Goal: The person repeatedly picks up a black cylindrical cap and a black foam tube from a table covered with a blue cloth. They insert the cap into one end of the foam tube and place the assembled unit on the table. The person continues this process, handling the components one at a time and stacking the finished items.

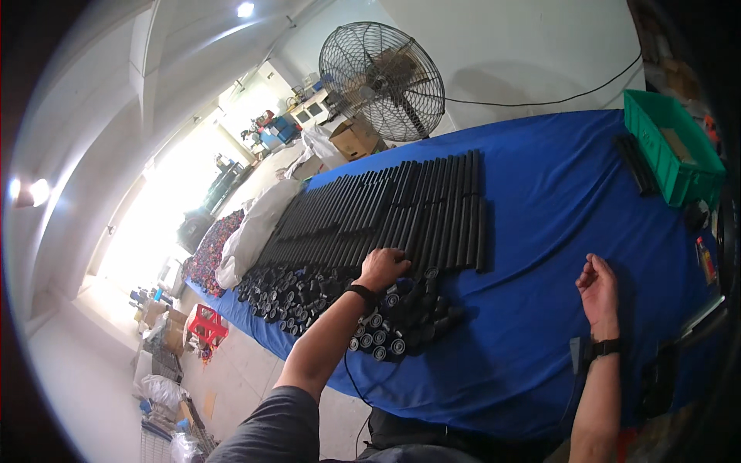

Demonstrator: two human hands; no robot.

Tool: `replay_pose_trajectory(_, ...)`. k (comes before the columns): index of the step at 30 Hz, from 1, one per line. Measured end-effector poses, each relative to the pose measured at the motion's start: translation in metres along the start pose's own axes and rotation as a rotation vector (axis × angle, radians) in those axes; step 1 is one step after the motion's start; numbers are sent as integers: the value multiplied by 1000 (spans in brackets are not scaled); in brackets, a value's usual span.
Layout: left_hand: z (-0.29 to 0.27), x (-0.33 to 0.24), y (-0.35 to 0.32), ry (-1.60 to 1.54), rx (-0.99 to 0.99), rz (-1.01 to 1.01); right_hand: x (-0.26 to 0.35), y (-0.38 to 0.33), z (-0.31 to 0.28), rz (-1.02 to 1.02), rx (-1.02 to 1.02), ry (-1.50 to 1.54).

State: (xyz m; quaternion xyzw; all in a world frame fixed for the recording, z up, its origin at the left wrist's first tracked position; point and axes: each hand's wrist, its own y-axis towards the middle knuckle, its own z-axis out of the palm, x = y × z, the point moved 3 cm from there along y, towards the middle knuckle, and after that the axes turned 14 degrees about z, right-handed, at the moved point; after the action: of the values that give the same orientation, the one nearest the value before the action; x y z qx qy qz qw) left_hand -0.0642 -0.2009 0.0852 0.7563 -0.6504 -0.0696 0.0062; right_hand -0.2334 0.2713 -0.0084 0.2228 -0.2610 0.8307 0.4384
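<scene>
Rows of black tubes (455,212) lie side by side on a blue cloth-covered table. Along their near ends spreads a heap of short black parts (289,301); several show round, pale-ringed ends. My left hand (384,268) reaches over the border between heap and tubes, its fingers bent downward. What its fingertips hold, if anything, is hidden beneath the hand. Off to the right, my right hand (597,289) is raised over the blue cloth (532,231), apart from the tubes. Its fingers are curled together, and nothing shows in them. Both wrists wear dark bands.
A large wire-cage fan (382,81) stands behind the table. At the far right are a green plastic bin (670,150) and a few loose black tubes (635,166). White sheeting (255,231) covers the left end beside multicoloured material (212,248). A red stool (207,326) stands on the floor.
</scene>
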Motion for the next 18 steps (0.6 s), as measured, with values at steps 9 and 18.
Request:
replay_pose_trajectory(9,-25,46,8,-129,-91,-167,-3,3,-4,5,46,-9)
replay_pose_trajectory(18,9,6,2,44,47,-215,-1,-3,7,10,10,-33)
